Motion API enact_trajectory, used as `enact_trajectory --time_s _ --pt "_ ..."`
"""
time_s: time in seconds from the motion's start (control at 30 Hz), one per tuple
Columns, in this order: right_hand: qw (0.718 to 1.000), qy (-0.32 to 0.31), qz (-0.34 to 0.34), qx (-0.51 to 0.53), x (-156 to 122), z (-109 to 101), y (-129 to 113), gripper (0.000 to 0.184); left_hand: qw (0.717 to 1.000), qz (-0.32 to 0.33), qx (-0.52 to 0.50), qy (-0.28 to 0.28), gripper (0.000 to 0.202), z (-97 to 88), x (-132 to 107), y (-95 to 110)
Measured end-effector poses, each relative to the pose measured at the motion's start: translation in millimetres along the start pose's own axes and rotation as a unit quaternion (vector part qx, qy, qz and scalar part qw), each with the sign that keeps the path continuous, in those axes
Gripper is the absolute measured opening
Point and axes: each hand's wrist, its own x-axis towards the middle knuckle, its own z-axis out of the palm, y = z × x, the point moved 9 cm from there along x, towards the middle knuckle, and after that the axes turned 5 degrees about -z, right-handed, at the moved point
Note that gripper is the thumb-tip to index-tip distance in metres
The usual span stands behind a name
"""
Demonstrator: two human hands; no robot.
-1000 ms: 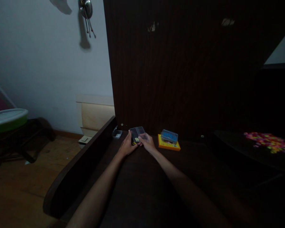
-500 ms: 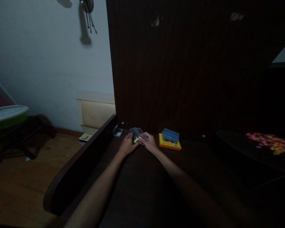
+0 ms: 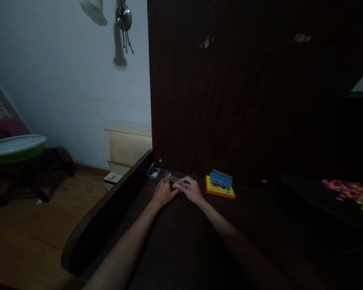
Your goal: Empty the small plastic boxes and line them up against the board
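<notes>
Both my hands meet at the far end of a dark wooden desk (image 3: 181,241). Between them is a small clear plastic case (image 3: 174,180) with something yellow inside. It lies low, close to the desk top. My left hand (image 3: 162,191) grips its left side with curled fingers. My right hand (image 3: 192,189) holds its right side, fingers closed over the lid. The room is dim and the case's details are hard to make out.
A blue clear box (image 3: 220,179) sits on an orange pad (image 3: 220,191) just right of my hands. A tiny clear box (image 3: 153,172) lies at the desk's left corner. Colourful small pieces (image 3: 349,191) are spread at the far right. A tall dark panel (image 3: 245,88) rises behind.
The clear case was held tilted up, its lid standing; now it is lowered flat toward the desk between my hands. The camera view has shifted slightly.
</notes>
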Motion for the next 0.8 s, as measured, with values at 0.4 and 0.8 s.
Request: enact_trajectory --time_s 0.4,0.8 --pt "0.998 -0.010 -0.044 -0.048 -6.7 -1.1 -1.4 0.028 0.999 0.011 -0.009 0.032 0.039 -7.8 -13.5 0.2" --pt "0.978 -0.007 -0.146 -0.146 -26.6 9.9 -20.7 0.012 0.999 -0.028 -0.023 -0.004 0.028 -10.1 -16.9 -3.5"
